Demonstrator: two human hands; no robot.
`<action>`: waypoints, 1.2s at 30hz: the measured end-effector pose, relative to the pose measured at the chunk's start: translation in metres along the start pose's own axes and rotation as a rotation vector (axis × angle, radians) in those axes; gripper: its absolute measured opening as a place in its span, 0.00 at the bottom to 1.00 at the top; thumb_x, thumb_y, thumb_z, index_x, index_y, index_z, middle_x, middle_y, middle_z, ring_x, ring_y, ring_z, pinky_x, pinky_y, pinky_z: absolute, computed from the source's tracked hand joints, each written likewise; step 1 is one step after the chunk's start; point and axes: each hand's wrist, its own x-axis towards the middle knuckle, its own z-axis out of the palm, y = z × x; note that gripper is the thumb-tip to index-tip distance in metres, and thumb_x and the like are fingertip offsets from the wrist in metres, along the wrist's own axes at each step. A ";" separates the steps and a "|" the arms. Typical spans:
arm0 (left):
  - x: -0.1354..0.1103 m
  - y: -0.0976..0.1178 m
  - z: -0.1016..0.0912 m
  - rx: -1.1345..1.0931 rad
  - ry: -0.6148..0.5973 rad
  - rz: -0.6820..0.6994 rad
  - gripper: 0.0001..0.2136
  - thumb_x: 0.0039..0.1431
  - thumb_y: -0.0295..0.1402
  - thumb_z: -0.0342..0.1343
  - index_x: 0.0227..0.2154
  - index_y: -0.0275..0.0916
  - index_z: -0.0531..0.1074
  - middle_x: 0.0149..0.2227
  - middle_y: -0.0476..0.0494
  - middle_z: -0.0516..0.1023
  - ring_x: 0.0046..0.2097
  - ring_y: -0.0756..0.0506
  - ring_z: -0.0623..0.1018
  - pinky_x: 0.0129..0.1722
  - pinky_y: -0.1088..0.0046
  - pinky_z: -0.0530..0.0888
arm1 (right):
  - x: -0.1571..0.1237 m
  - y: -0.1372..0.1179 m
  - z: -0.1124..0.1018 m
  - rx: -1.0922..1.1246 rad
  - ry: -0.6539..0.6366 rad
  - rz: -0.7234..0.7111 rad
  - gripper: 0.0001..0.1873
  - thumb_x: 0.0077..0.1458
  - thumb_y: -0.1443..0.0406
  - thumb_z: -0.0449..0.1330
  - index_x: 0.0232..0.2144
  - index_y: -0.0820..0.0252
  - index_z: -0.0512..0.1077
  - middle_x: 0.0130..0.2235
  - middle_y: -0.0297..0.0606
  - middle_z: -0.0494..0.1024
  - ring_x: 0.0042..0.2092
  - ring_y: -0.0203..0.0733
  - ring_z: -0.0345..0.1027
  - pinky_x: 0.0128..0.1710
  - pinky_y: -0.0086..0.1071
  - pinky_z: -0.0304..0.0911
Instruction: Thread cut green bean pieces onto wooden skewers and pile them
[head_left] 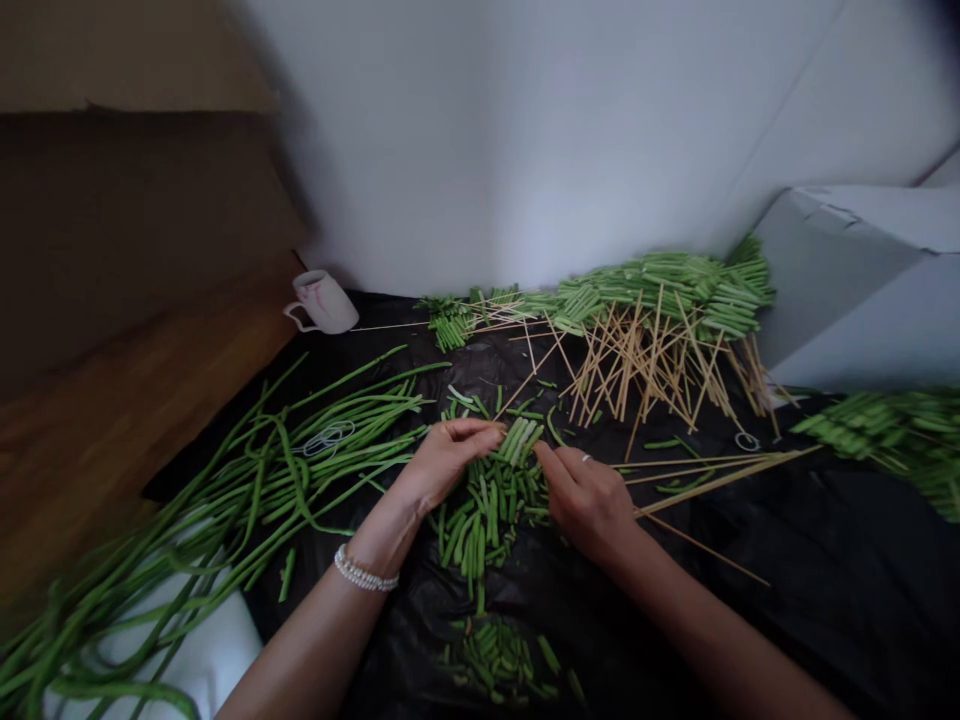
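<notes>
A short row of cut long bean pieces (521,440), lined up side by side as on a skewer, lies between my two hands. My left hand (454,455), with a beaded bracelet at the wrist, pinches its left end. My right hand (589,490), wearing a ring, has its fingers curled at the right end; its fingertips are partly hidden. The skewer inside the row is hard to make out. Beneath the hands is a pile of loose cut bean pieces (484,515), with a smaller heap (495,655) nearer me.
Uncut long beans (300,470) spread on the left. Filled bean skewers (660,290) are stacked at the back, with more (900,440) at right. Bare skewers (697,468) lie beside my right hand. A white mug (326,303) and a white box (862,280) stand on either side.
</notes>
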 end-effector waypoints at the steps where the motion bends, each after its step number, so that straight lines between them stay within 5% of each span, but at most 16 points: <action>1: 0.002 0.003 -0.006 0.105 0.061 0.077 0.12 0.44 0.37 0.67 0.32 0.36 0.81 0.33 0.42 0.81 0.34 0.47 0.76 0.40 0.71 0.69 | 0.000 0.001 0.000 -0.006 0.000 0.001 0.17 0.56 0.75 0.49 0.46 0.65 0.70 0.28 0.34 0.70 0.28 0.34 0.59 0.28 0.30 0.53; 5: 0.010 0.011 -0.031 0.670 0.349 0.380 0.07 0.51 0.37 0.62 0.26 0.39 0.79 0.29 0.44 0.79 0.33 0.44 0.74 0.39 0.68 0.67 | -0.001 0.004 0.001 -0.012 0.006 -0.004 0.18 0.55 0.75 0.49 0.46 0.66 0.70 0.28 0.34 0.70 0.28 0.34 0.59 0.28 0.30 0.53; 10: 0.011 0.002 -0.038 1.201 0.365 0.475 0.07 0.52 0.39 0.60 0.27 0.42 0.79 0.31 0.42 0.76 0.38 0.40 0.72 0.42 0.65 0.65 | -0.001 0.002 0.002 -0.003 0.014 -0.007 0.18 0.55 0.75 0.49 0.46 0.65 0.70 0.27 0.33 0.70 0.29 0.34 0.59 0.29 0.31 0.53; 20: 0.007 -0.003 -0.031 1.359 0.367 0.476 0.04 0.53 0.32 0.57 0.27 0.41 0.77 0.33 0.39 0.74 0.42 0.37 0.71 0.45 0.62 0.65 | 0.000 0.000 -0.001 -0.005 0.018 -0.016 0.17 0.57 0.75 0.48 0.45 0.66 0.71 0.27 0.34 0.70 0.28 0.35 0.58 0.28 0.31 0.52; 24: 0.007 0.001 -0.029 1.266 0.366 0.515 0.04 0.54 0.31 0.56 0.27 0.40 0.76 0.33 0.40 0.75 0.41 0.39 0.72 0.46 0.62 0.65 | 0.000 0.001 -0.001 0.005 0.012 -0.016 0.16 0.57 0.75 0.49 0.45 0.66 0.71 0.27 0.34 0.70 0.28 0.35 0.58 0.29 0.31 0.51; 27: 0.009 0.003 -0.027 0.958 0.351 0.507 0.04 0.54 0.33 0.58 0.30 0.39 0.76 0.32 0.43 0.77 0.38 0.42 0.74 0.45 0.65 0.66 | 0.000 0.001 -0.001 0.011 0.018 -0.019 0.16 0.57 0.75 0.48 0.45 0.66 0.70 0.27 0.34 0.70 0.28 0.35 0.58 0.29 0.32 0.51; 32: 0.010 0.004 -0.019 0.080 0.128 0.144 0.15 0.43 0.35 0.68 0.35 0.36 0.79 0.35 0.43 0.81 0.38 0.46 0.77 0.42 0.69 0.70 | 0.000 0.000 -0.001 0.020 0.030 -0.016 0.17 0.57 0.75 0.49 0.46 0.67 0.70 0.27 0.34 0.70 0.28 0.36 0.58 0.28 0.32 0.51; 36: 0.007 0.004 -0.013 -0.190 0.059 -0.065 0.14 0.39 0.31 0.71 0.32 0.34 0.80 0.32 0.43 0.81 0.35 0.51 0.77 0.38 0.76 0.71 | 0.000 0.001 0.000 0.022 0.023 -0.012 0.17 0.57 0.76 0.48 0.45 0.66 0.70 0.27 0.34 0.70 0.28 0.36 0.58 0.28 0.32 0.51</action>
